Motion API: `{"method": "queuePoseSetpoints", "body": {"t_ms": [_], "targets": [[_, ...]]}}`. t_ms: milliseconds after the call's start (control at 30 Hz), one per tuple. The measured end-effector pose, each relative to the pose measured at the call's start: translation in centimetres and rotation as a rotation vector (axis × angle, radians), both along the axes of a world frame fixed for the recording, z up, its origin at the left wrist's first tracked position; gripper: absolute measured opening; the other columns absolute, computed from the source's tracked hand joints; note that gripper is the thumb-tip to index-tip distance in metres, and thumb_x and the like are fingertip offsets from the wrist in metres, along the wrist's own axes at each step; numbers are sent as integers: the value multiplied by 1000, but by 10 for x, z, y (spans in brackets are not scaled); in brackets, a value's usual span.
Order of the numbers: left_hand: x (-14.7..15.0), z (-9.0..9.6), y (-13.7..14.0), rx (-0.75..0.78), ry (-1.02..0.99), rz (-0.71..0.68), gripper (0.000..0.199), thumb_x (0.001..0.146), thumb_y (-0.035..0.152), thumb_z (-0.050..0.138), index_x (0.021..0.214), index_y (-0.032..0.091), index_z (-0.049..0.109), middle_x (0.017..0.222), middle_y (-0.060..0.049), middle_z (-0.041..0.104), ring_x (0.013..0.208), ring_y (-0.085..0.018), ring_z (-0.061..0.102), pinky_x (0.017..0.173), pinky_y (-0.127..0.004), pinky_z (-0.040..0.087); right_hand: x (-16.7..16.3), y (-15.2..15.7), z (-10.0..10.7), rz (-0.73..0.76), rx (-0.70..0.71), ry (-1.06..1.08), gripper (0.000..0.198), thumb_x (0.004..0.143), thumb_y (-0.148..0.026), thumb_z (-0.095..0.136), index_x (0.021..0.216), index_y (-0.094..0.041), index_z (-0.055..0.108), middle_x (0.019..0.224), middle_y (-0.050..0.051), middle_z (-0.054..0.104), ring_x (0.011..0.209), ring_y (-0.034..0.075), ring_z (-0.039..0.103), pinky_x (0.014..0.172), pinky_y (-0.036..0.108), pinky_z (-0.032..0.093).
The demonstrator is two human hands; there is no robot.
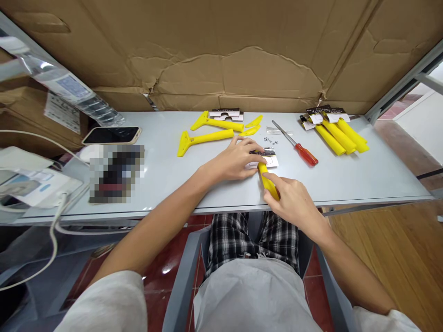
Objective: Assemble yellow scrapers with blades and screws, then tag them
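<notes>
A yellow plastic scraper handle [269, 183] lies tilted near the front edge of the table, its upper end on a black-and-white header card [272, 159]. My left hand [238, 159] bends its fingers over the card and the upper end of the handle, covering part of both. Lower down, my right hand [294, 200] grips the same handle between thumb and fingers. Small metal screws [271, 140] lie scattered just beyond the card. To the right rests a screwdriver [306, 155] with a red handle.
Two yellow scrapers [211, 136] and loose yellow head pieces [254, 125] lie beyond my left hand. Several carded scrapers [341, 133] are piled at right. A phone [112, 135], a water bottle [72, 85] and white cables [55, 216] occupy the left. Cardboard [242, 60] walls the back.
</notes>
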State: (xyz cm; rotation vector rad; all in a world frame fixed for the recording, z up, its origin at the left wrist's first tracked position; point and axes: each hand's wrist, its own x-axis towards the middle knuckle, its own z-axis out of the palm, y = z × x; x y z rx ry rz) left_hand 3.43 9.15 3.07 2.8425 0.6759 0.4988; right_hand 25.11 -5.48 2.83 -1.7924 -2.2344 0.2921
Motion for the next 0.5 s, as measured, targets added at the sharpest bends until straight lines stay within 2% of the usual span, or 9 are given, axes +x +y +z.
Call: {"method": "queuePoseSetpoints", "body": {"t_ms": [300,500], "targets": [[0,-5,5,61,14,128,30,106,34,66,129,31,84,137,-12,79,130,-37,64,115,-63,40,0,-3,1,1,18,2,42,104,-33,54,140,-22,74,93,4,74,67,9,52,69,26,22],[-1,-4,5,40,35,103,32,104,32,65,129,28,83,141,-13,77,133,-38,64,115,-62,40,-3,2,9,-43,-24,27,42,105,-33,52,140,-23,75,93,4,74,70,10,53,71,26,25]]}}
